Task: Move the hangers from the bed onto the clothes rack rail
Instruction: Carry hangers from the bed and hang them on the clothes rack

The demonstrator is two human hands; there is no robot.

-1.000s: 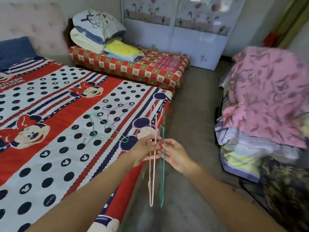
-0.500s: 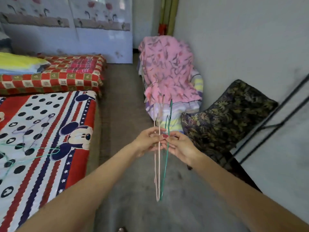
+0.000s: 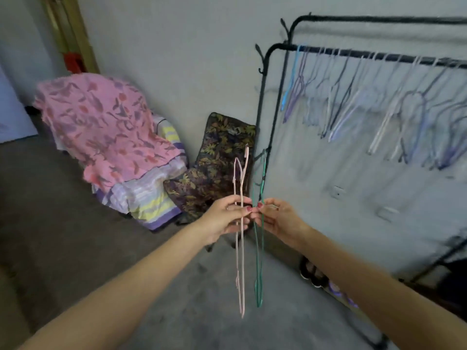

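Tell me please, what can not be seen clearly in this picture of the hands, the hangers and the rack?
1. Black metal clothes rack, head view: its right end is cut off by the frame edge.
2. Empty hangers on the lower rail: motion blur prevents counting.
3. Thin pink wire hangers in the left hand: one or two, unclear.
4. Thin green wire hanger in the right hand: its hook merges with the rack post.

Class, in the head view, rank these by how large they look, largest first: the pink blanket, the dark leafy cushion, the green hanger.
1. pink blanket
2. dark leafy cushion
3. green hanger, thin wire held in the right hand; being nearer the camera, it looks longer than it would farther back.
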